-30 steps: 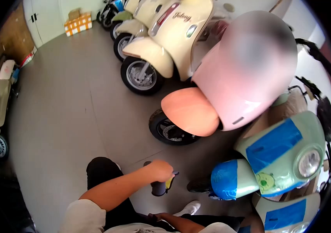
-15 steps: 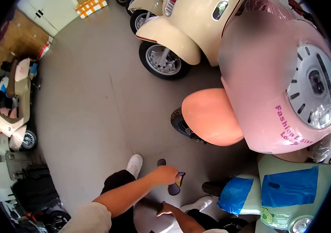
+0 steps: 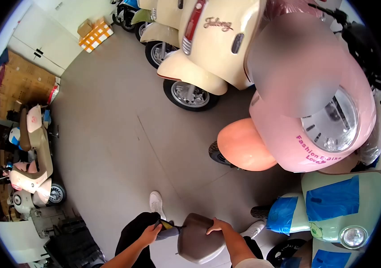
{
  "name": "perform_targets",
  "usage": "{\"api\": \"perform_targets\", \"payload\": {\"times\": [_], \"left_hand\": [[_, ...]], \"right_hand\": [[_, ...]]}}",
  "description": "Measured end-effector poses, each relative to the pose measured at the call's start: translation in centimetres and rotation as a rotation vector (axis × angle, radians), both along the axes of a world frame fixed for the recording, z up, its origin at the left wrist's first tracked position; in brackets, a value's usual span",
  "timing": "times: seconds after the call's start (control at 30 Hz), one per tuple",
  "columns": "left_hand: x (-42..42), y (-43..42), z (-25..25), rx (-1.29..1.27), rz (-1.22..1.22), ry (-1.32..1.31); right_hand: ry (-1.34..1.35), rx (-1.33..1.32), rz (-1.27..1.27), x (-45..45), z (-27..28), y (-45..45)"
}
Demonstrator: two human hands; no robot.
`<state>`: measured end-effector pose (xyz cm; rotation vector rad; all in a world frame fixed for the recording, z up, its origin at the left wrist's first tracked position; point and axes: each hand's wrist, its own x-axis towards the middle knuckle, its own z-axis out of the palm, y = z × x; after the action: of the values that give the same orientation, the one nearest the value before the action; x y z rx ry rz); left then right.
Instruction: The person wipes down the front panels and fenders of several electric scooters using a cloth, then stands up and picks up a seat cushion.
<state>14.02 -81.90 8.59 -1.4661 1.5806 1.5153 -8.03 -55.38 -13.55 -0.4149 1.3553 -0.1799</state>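
Note:
My left hand point(image 3: 150, 234) is closed round a dark grey curved piece point(image 3: 169, 232) with a yellow patch on its inner side; its kind I cannot make out. Just right of it, a rounded brown-grey shell with a pale lower side point(image 3: 195, 236) is held up between my legs, like a scooter case or seat. My right hand point(image 3: 216, 225) grips that shell at its upper right edge, fingers bent over it. The tip of the dark piece comes close to the shell's left edge; whether they touch is unclear.
A pink scooter point(image 3: 279, 134) with an orange mudguard, a cream scooter point(image 3: 221, 40) and a pale green one with blue film point(image 3: 324, 223) stand to the right. More scooters point(image 3: 40, 156) and a black crate point(image 3: 72, 241) line the left. Boxes point(image 3: 96, 35) sit at the back.
My left hand has drawn the dark piece down and left, back towards my body. The brown-grey shell has come up further into view with my right hand on it, and the view has tilted upward.

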Motion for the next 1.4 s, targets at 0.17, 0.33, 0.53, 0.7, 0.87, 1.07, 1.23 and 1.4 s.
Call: {"api": "perform_targets", "payload": {"times": [0.17,0.33,0.53,0.7,0.87,1.07,1.23,1.4], "left_hand": [[3.8,-6.6,1.9,-0.006,0.1,0.183],[5.5,-14.4,6.2,0.056,0.158,0.242],[9.4,-21.5,10.6,0.087,0.282,0.344],[9.2,-25.2,12.9,0.129,0.315,0.287],[3.6,-26.4,15.0,-0.009,0.169,0.231],[-4.2,-25.5,21.1,-0.125,0.023,0.012],[-3.2,-24.5,17.5,0.056,-0.075,0.04],[-3.5,-29.1,15.4,0.226,-0.224,-0.084]], "right_hand": [[0.071,0.049,0.103,0.8,3.8,-6.8],[0.326,0.035,0.159,3.4,6.0,-13.4],[0.553,0.07,0.089,2.4,9.7,-22.5],[0.593,-0.024,-0.015,-1.8,13.9,-29.3],[0.637,-0.154,-0.07,-5.6,15.7,-35.4],[0.544,-0.133,-0.113,-9.8,14.0,-39.9],[0.416,-0.126,-0.265,-11.1,8.8,-41.4],[0.385,-0.155,-0.325,-11.6,5.5,-43.6]]}}
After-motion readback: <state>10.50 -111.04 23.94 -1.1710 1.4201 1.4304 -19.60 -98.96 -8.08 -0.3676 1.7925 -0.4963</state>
